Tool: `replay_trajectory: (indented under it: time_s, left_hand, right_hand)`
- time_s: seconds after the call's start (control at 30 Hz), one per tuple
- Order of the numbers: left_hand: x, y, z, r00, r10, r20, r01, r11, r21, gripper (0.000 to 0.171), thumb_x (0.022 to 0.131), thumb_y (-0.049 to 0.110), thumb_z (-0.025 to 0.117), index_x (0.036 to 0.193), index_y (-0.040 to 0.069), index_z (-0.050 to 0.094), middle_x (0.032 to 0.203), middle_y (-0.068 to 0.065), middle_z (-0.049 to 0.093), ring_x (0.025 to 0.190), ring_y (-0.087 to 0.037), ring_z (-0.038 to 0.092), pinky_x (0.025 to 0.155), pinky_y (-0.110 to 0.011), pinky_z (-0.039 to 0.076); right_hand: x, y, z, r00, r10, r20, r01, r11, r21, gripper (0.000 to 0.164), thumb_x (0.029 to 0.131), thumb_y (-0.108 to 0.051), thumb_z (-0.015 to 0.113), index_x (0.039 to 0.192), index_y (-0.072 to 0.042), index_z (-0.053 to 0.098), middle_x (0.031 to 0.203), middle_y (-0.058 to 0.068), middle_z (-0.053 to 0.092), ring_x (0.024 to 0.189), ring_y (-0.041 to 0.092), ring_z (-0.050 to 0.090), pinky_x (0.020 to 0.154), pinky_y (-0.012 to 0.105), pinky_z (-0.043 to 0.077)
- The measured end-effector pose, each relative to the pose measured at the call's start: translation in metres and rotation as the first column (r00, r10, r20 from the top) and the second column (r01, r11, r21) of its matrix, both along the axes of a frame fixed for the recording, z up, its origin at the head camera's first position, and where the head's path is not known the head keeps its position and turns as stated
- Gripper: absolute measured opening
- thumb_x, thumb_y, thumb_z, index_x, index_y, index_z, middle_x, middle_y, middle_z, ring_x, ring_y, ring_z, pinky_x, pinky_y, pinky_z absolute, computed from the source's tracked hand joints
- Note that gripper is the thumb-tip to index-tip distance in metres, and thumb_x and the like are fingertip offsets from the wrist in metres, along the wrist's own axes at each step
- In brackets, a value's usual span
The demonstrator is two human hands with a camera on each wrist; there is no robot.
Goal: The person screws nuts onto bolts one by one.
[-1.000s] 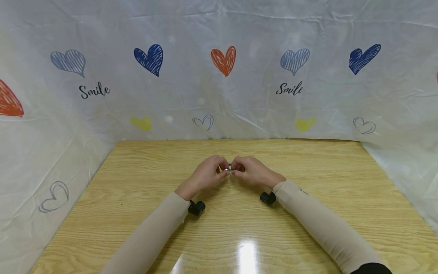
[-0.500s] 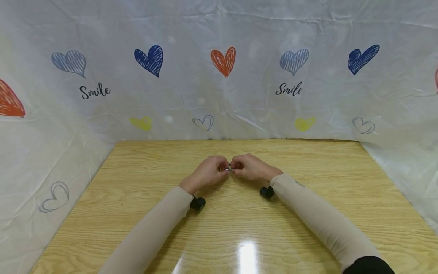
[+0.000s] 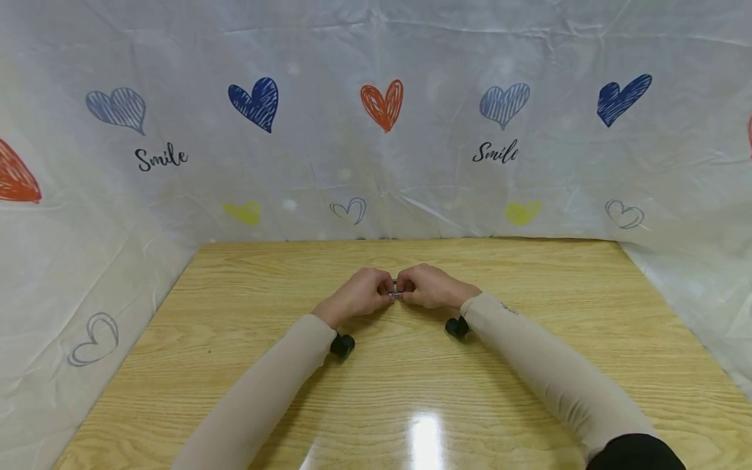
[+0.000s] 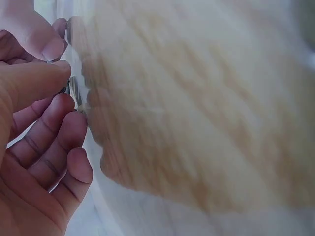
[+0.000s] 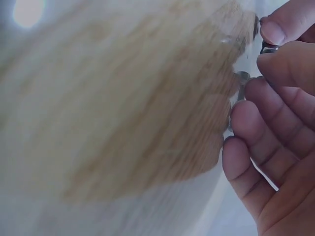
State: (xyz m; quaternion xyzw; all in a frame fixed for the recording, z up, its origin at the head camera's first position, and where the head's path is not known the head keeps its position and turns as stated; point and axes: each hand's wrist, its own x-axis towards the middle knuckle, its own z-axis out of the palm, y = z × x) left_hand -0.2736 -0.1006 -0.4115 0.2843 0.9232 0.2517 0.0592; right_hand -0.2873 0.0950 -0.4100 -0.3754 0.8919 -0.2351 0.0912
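Between the fingertips of both hands is a small, shiny silver metal piece (image 3: 397, 294), close to the tabletop. In the head view it looks like two short parallel bars with a narrow link; its exact kind is too small to tell. My left hand (image 3: 363, 292) pinches its left end between thumb and finger. Its right end is in the pinch of my right hand (image 3: 433, 286). Fingers cover most of it, though a dark and silver bit of the metal piece (image 5: 269, 48) shows past the thumb in the right wrist view. The left wrist view shows only slivers of it.
A glossy wood-grain table (image 3: 399, 372) extends around both hands. A white sheet with printed hearts (image 3: 382, 104) hangs behind it and along both sides. Black wrist cameras jut below the sleeves, the left camera (image 3: 343, 345) and the right camera (image 3: 457, 328).
Both wrists have shifted slightly inward and away from the body. The fingertips keep their hold on the metal piece, which sits a touch lower and more rightward in view.
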Motion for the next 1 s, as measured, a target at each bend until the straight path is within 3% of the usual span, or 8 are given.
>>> replay_trajectory:
  time_s: [0.33,1.0]
  left_hand:
    - [0.0021,0.0045,0.0054,1.0,-0.006,0.002,0.006,0.995,-0.095,0.006,0.088,0.015,0.07,0.085,0.013,0.065,0.077,0.005,0.061,0.072,-0.011,0.055,0.071,-0.027,0.047]
    - [0.0069,0.0015,0.0048,1.0,0.012,0.008,-0.011,0.992,-0.122,0.01,0.086,0.015,0.072,0.093,0.011,0.067,0.081,0.004,0.062,0.074,-0.011,0.056,0.074,-0.03,0.049]
  right_hand:
    - [0.0026,-0.0001,0.0004,1.0,0.001,-0.012,-0.001,1.0,0.031,0.003,0.091,-0.014,0.066,0.093,-0.013,0.067,0.08,-0.008,0.062,0.073,0.008,0.056,0.068,0.026,0.047]
    - [0.0056,-0.0022,-0.0019,1.0,0.002,-0.009,-0.002,1.0,0.028,0.005,0.089,-0.016,0.069,0.094,-0.017,0.067,0.081,-0.008,0.063,0.073,0.007,0.057,0.069,0.027,0.048]
